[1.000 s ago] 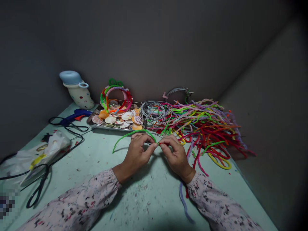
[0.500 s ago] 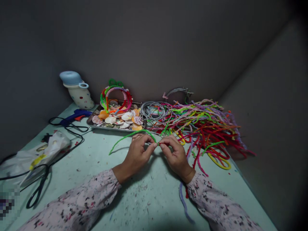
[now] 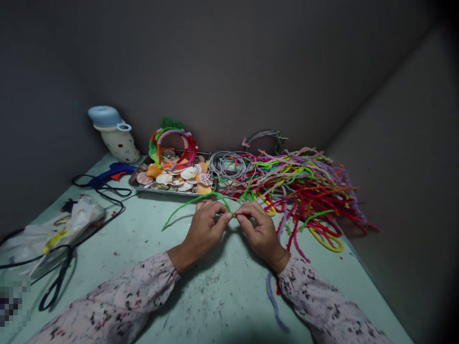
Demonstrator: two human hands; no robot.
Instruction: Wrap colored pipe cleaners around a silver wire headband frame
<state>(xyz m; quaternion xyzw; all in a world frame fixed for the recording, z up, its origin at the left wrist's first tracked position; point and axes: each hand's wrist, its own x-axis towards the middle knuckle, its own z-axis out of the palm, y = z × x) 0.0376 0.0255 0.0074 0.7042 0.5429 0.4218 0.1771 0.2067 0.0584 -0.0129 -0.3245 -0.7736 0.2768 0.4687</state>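
Over the middle of the table, my left hand (image 3: 206, 229) pinches a green fuzzy stem (image 3: 193, 203) between thumb and forefinger; its long free end arcs out to the left. Close against it, my right hand (image 3: 261, 230) is closed on a red fuzzy stem (image 3: 253, 220), mostly covered by the fingers. Green and red meet in the small gap between my fingertips. A thin wire seems to run behind the fingers, but most of it is hidden.
Behind my hands, a metal tray (image 3: 168, 193) holds shells and colourful wrapped hoops (image 3: 172, 138). Wire coils (image 3: 229, 165) and a heap of fuzzy stems (image 3: 304, 181) lie right. Leftward are a bottle (image 3: 120, 143), blue glue gun (image 3: 111, 174), black cord (image 3: 71, 246) and plastic bag (image 3: 77, 217).
Both hands have shifted very slightly left at the fingertips, with the stems still pinched. A little more red shows between the fingertips.
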